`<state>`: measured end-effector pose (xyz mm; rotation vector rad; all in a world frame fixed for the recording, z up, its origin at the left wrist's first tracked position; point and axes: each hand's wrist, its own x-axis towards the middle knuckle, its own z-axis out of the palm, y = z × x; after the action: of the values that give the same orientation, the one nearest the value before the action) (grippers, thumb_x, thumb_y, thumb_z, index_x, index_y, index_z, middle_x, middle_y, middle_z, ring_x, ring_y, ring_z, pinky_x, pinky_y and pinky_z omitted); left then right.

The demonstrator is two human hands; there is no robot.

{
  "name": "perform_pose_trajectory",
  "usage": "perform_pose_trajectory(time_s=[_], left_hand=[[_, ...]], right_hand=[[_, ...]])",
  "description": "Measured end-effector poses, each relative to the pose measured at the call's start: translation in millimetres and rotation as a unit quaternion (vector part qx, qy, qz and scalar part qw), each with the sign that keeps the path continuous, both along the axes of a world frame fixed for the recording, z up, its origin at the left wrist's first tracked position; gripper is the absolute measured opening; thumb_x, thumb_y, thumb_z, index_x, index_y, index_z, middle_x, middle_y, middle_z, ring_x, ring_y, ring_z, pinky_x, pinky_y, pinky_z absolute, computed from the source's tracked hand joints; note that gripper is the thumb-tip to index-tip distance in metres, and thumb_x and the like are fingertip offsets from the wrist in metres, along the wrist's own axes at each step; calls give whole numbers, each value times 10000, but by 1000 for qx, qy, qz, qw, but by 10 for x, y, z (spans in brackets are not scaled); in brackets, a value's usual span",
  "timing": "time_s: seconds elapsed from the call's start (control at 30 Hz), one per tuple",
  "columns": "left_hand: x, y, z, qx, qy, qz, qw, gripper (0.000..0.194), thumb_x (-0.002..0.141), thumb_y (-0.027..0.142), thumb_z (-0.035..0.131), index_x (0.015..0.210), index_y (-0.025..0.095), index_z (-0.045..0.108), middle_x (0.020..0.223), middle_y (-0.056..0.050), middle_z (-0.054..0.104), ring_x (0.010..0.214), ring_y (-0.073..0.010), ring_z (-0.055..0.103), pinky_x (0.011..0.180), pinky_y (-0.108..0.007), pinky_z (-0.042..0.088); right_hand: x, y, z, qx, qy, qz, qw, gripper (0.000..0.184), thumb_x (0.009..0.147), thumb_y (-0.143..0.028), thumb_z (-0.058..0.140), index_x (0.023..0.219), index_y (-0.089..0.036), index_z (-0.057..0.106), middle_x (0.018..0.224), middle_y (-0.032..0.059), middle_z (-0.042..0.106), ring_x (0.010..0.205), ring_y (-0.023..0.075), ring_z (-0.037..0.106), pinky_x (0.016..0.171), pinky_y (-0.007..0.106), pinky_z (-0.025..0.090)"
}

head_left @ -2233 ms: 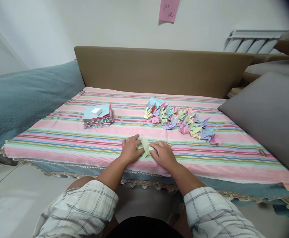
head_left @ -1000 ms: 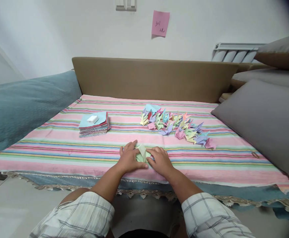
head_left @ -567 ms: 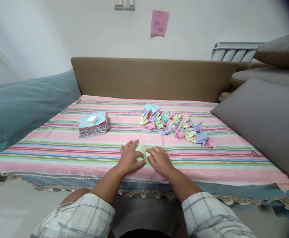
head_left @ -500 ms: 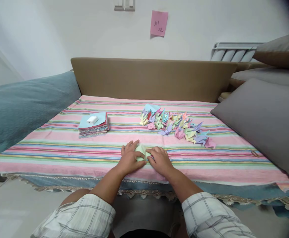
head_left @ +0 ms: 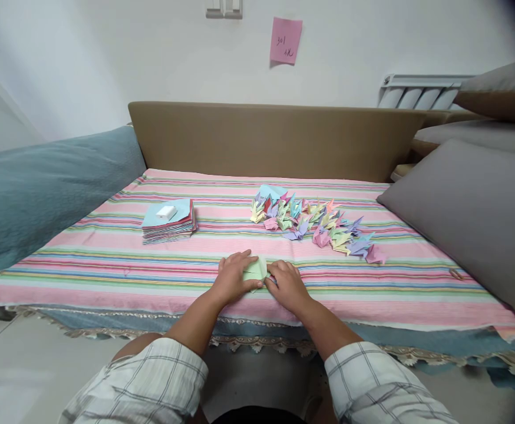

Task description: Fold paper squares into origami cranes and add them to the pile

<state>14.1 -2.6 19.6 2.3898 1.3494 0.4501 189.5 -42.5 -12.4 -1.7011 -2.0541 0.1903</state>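
A pale green sheet of origami paper [head_left: 256, 271], partly folded, lies on the striped cloth close to the front edge. My left hand [head_left: 234, 277] grips it from the left, fingers over its upper left part and thumb along the lower edge. From the other side, my right hand [head_left: 287, 285] pinches the paper's right edge between thumb and curled index finger. Both hands cover parts of the sheet, so its full shape is hidden. Beyond them lies a cluster of folded paper cranes [head_left: 302, 227] in several pastel colours.
On the left stands a stack of coloured paper [head_left: 169, 232] with a small white block [head_left: 166, 212] on top. A grey cushion [head_left: 465, 212] takes up the right side, and a blue armrest [head_left: 58, 182] the left. Small brown bits [head_left: 455, 274] lie near the cushion.
My left fingers have shifted slightly over the green paper, and more of its flat, creased face shows between the hands. The right hand stays at the paper's right edge.
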Motion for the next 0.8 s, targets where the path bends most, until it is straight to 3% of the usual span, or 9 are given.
perform_pose_trajectory(time_s=[0.17,0.33,0.47,0.63,0.8], left_hand=[[3,1,12,-4,10,-17,1000,449,702,504,675,1124,359,627,1458,-34,358,1328,-308,299,1076,-545,166],[22,-19,18,-11,14,-19,1000,381,736,480,654,1105,389,634,1462,-29,351,1332,-309,285,1062,-586,125],[33,-21,21,-15,26,-19,999,363,759,486,628,1112,401,626,1468,-32,339,1339,-316,273,1049,-612,112],[39,-14,17,-7,36,-22,999,355,764,505,614,1105,409,627,1464,-15,350,1336,-322,276,1040,-619,126],[52,-24,4,0,39,-22,999,339,759,511,616,1082,407,641,1447,1,379,1330,-325,283,1033,-624,142]], right_hand=[[7,-1,1,5,-4,-5,1000,180,820,-243,525,968,-218,624,970,53,587,921,212,486,816,322,352],[17,4,-9,30,29,0,999,170,784,-212,534,931,-204,621,993,55,591,943,209,488,845,320,363],[28,18,-17,44,76,-7,996,168,746,-205,543,902,-180,598,898,49,600,883,197,511,794,295,387],[47,15,6,14,148,-3,989,350,709,-192,544,1058,-196,521,831,10,607,775,172,535,695,270,399],[126,-23,59,-22,185,36,982,461,714,-131,474,1168,-200,445,860,5,606,736,148,543,691,260,411]])
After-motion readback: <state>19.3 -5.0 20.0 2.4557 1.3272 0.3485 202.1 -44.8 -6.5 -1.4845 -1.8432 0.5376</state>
